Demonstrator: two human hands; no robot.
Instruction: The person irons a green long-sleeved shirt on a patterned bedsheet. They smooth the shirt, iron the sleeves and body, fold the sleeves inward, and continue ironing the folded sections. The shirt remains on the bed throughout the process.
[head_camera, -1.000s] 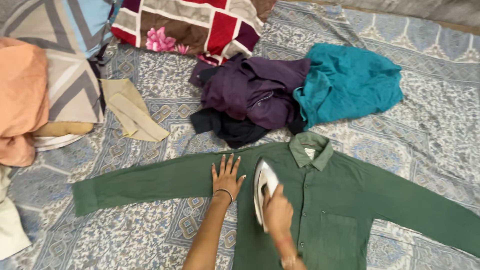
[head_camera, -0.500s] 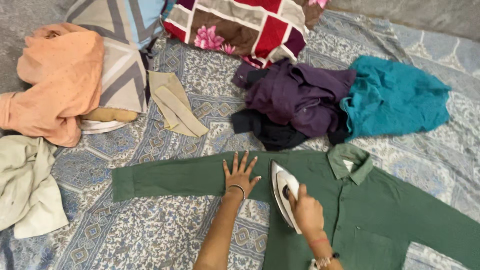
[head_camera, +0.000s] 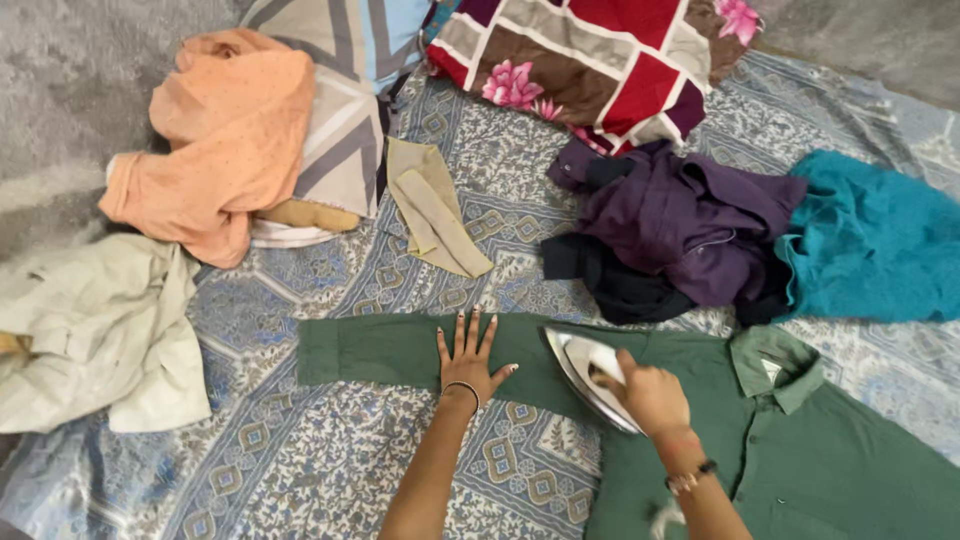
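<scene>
On the green shirt (head_camera: 700, 450), hands flatten sleeve, grip iron (head_camera: 585, 375).

A: Where is there room?

B: Along the sleeve (head_camera: 385, 350), left of the left hand (head_camera: 468, 358), out to the cuff. The bedsheet (head_camera: 300, 460) below is open too.

A: And above?

B: A beige cloth (head_camera: 432, 205) lies near; the purple pile (head_camera: 680, 225) and teal cloth (head_camera: 870, 250) crowd the space behind the iron (head_camera: 585, 375).
</scene>
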